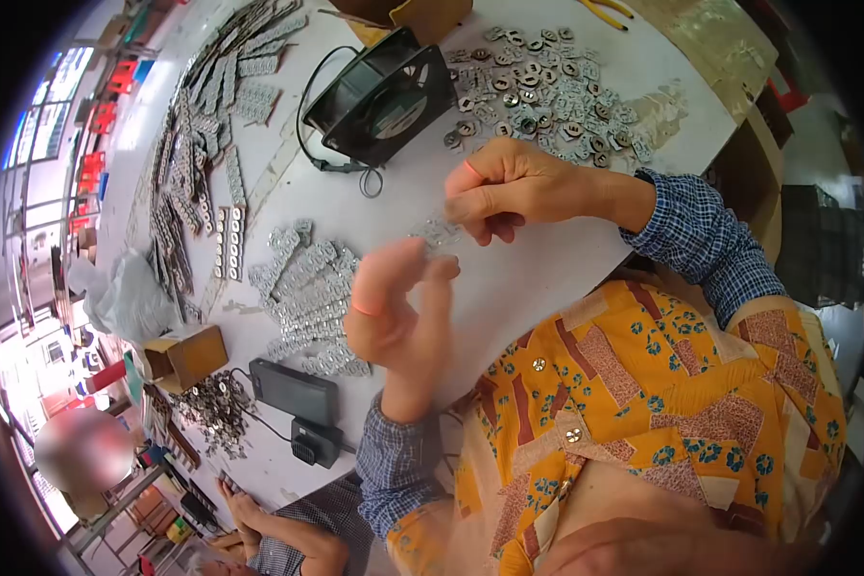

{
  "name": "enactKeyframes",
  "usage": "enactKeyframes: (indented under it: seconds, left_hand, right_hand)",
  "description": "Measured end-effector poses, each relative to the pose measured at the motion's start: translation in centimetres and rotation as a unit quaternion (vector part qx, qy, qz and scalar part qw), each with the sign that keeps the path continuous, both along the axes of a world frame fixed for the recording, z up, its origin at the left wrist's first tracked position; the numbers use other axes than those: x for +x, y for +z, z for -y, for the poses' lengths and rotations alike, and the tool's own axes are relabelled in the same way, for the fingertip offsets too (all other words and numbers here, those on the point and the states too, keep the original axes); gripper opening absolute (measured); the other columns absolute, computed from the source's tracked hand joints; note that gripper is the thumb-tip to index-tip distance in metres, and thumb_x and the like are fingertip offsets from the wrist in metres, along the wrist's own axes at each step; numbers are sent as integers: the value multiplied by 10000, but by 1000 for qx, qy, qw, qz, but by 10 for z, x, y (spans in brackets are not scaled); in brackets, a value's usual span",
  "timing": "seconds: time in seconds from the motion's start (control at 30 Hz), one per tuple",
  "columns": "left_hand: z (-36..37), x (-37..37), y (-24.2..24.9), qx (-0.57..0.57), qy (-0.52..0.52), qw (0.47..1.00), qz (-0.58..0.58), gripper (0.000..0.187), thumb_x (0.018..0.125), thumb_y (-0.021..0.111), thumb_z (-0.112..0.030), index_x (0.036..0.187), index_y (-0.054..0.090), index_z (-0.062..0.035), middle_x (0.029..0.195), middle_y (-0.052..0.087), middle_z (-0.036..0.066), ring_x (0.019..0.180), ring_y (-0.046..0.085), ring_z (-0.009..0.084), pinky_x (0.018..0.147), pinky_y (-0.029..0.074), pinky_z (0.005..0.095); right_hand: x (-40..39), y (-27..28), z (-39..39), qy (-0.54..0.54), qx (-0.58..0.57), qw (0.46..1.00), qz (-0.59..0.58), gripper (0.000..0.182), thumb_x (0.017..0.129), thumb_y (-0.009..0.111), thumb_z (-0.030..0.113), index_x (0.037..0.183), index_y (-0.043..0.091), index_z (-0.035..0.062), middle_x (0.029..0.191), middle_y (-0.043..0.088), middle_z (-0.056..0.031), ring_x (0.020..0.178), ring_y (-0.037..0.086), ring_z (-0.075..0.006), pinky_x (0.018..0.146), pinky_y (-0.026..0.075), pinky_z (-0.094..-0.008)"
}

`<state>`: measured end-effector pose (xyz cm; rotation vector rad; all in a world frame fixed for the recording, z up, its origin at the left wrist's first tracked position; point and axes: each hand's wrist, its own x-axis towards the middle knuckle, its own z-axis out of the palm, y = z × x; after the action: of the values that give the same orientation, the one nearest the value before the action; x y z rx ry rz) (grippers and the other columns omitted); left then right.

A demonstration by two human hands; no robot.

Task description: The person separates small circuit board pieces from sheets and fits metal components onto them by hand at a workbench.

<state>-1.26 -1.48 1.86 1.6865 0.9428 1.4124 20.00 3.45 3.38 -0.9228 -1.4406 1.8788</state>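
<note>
My right hand (518,187) is closed above the tabletop, thumb pressed to the curled fingers, with an orange band on one finger. Lower and to the left, my left hand (398,307) is curled with thumb and fingertips close together; it is blurred by motion and also wears an orange band. What either pinch holds is too small to make out. Small clear-looking pieces (436,231) lie on the table between the hands. Beside my left hand is a pile of silvery strips of small metal parts (307,298). Loose metal parts (547,91) are spread beyond my right hand.
A black fan (382,101) with a cable stands on the white table. More strips (187,144) lie along the far side. A black box-shaped device (295,392), a small cardboard box (184,357) and a plastic bag (134,298) sit left. Another person's hands (243,507) rest at the table edge.
</note>
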Motion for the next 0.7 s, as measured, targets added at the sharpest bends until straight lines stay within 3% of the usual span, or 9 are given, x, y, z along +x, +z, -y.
enactKeyframes:
  seconds: [0.1, 0.2, 0.3, 0.4, 0.5, 0.53, 0.6, 0.63, 0.7]
  left_hand:
    - [-5, 12, 18, -182, -9, 974, 135, 232, 912, 625, 68, 1131, 548, 55, 886, 657, 126, 683, 684, 193, 596, 590, 307]
    - [-9, 16, 24, -238, 0, 958, 162, 279, 899, 634, 60, 1168, 561, 51, 853, 646, 101, 671, 676, 181, 565, 588, 310]
    - [-11, 11, 13, -270, -21, 950, 153, 242, 899, 641, 38, 1135, 591, 55, 829, 651, 98, 672, 677, 188, 559, 586, 314]
    - [-10, 10, 7, -283, -26, 946, 156, 192, 904, 649, 17, 1090, 621, 52, 810, 665, 103, 666, 677, 192, 549, 582, 313]
    - [-12, 2, 1, -300, -55, 935, 181, 189, 908, 652, 6, 1091, 627, 49, 829, 677, 111, 671, 678, 194, 552, 581, 312]
    - [-14, -1, 0, -306, -71, 930, 190, 195, 911, 651, 4, 1098, 625, 49, 840, 680, 114, 675, 679, 194, 555, 581, 311]
    - [-16, -6, -2, -357, -151, 866, 314, 192, 921, 648, -13, 1101, 625, 52, 871, 686, 123, 684, 680, 191, 566, 582, 307]
    - [-14, 4, 6, -378, -190, 825, 374, 192, 927, 646, -21, 1103, 625, 53, 886, 689, 127, 689, 680, 190, 572, 583, 304]
    - [-17, 7, -2, -379, -169, 819, 396, 190, 940, 633, -28, 1112, 625, 51, 907, 689, 133, 709, 685, 188, 596, 590, 304]
  right_hand:
    - [4, 7, 0, 2, 2, 999, -38, 347, 987, 606, 326, 772, 660, 59, 684, 631, 9, 546, 551, -41, 477, 428, -202]
    - [4, 0, 0, -6, 54, 998, 3, 321, 1010, 576, 262, 797, 640, 31, 686, 635, -9, 550, 551, -64, 487, 432, -223]
    - [1, -4, 0, -9, 208, 976, 71, 310, 1016, 566, 258, 827, 627, 20, 672, 622, -14, 536, 549, -81, 490, 440, -246]
    - [0, -17, -4, -21, 380, 918, 116, 320, 1023, 552, 273, 845, 620, 16, 646, 594, -19, 526, 546, -92, 494, 446, -265]
    - [-6, -18, -3, -17, 329, 942, 64, 316, 1024, 551, 280, 846, 619, 28, 638, 584, 1, 531, 541, -79, 479, 428, -243]
    - [-8, -13, 0, -15, 222, 974, 44, 315, 1022, 554, 286, 849, 625, 33, 642, 586, 8, 531, 540, -71, 468, 418, -231]
    - [-12, 1, 7, -8, 2, 1000, 4, 312, 1019, 561, 298, 855, 635, 44, 651, 589, 22, 531, 536, -56, 446, 398, -207]
    - [-1, 6, 9, -1, -48, 998, -48, 297, 1010, 576, 303, 878, 655, 48, 678, 601, 23, 539, 537, -46, 441, 393, -195]
    - [-1, -4, 4, 10, -147, 977, -153, 278, 992, 604, 313, 926, 695, 58, 732, 624, 25, 557, 537, -26, 433, 381, -169]
